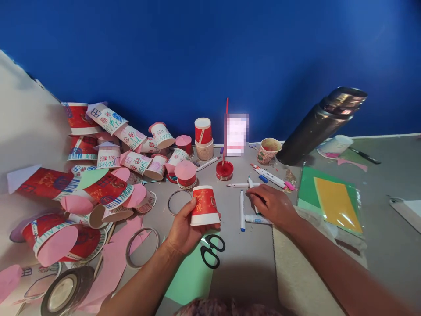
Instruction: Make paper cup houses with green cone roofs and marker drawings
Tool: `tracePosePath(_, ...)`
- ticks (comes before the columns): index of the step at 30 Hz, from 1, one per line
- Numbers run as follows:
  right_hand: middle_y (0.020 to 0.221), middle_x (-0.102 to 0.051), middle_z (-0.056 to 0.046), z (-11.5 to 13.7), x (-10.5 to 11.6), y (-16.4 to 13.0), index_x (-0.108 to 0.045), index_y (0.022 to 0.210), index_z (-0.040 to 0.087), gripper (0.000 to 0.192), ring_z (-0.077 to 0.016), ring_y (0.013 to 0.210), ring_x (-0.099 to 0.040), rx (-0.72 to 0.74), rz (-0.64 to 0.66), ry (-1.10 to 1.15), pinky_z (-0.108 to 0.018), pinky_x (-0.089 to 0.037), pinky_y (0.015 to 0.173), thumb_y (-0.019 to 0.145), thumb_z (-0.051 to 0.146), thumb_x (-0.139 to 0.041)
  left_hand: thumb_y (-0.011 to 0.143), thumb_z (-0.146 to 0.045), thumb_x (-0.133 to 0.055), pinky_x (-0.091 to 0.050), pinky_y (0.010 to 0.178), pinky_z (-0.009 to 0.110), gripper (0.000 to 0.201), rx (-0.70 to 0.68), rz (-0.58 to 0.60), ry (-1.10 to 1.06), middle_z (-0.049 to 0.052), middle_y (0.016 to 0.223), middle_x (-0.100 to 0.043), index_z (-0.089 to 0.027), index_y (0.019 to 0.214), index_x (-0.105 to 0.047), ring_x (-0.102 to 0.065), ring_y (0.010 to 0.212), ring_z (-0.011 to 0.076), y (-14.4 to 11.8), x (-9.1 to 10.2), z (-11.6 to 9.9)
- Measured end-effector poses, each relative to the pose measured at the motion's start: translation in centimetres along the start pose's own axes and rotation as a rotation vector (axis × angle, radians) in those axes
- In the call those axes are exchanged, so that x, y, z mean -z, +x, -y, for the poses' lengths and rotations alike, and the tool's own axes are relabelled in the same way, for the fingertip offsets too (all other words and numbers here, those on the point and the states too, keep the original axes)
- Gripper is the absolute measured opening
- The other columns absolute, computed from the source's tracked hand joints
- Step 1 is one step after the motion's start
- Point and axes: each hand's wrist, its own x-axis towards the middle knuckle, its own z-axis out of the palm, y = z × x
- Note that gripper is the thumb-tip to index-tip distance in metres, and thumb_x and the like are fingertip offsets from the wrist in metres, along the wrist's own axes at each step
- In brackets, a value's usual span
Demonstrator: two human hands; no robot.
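Note:
A red paper cup [203, 202] with gold lettering and a white rim is gripped by my left hand [184, 228], its wide mouth facing down. My right hand [271, 205] is at the table among the pens, fingers bent and closed about a white marker [251, 182], which their tips partly hide. Beside those fingers lies another white marker with a blue cap [242, 210]. A glue stick or thick white pen [258, 219] lies under the hand. Black-handled scissors [213, 251] rest just below the cup, on light green paper [189, 276].
Decorated paper cups [108, 186] crowd the left side, near tape rolls [67, 292]. A cup stack [204, 138], a red paint jar [224, 170] with a brush, and a patterned cup [269, 150] stand behind. A dark thermos [315, 127] and coloured paper [338, 204] are right.

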Motion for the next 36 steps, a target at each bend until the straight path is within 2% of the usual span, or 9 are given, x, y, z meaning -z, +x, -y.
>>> tracePosePath(7,0.097,-0.077,-0.006,-0.12,-0.12,0.16,-0.075,0.106,0.024,0.029,-0.0226,0.093,-0.073,0.004,0.007,0.001,-0.034,-0.054,0.082,0.1,0.027,-0.047,0.09,-0.037,-0.064,-0.06,0.068,0.043,0.04,0.021,-0.047,0.01,0.016,0.106,-0.075,-0.009,0.119,-0.064,-0.073,0.084,0.0318,-0.04,-0.55,-0.23)
tracePosePath(27,0.096,-0.076,-0.007,-0.25,-0.25,0.18,-0.075,0.105,0.022,0.024,-0.0227,0.092,-0.073,0.02,0.004,-0.013,-0.032,-0.053,0.082,0.101,0.027,-0.052,0.09,-0.038,-0.064,-0.06,0.068,0.041,0.04,0.058,-0.025,0.016,0.017,0.1,-0.075,-0.008,0.118,-0.065,-0.074,0.083,0.0314,-0.03,-0.52,-0.35)
tracePosePath(36,0.096,-0.076,-0.007,-0.34,-0.3,0.17,-0.075,0.105,0.021,0.022,-0.0226,0.091,-0.073,0.04,-0.022,-0.021,-0.032,-0.053,0.081,0.1,0.026,-0.054,0.088,-0.038,-0.067,-0.06,0.068,0.042,0.043,0.067,-0.025,-0.004,0.017,0.104,-0.075,-0.008,0.119,-0.065,-0.074,0.083,0.0317,-0.01,-0.4,-0.35)
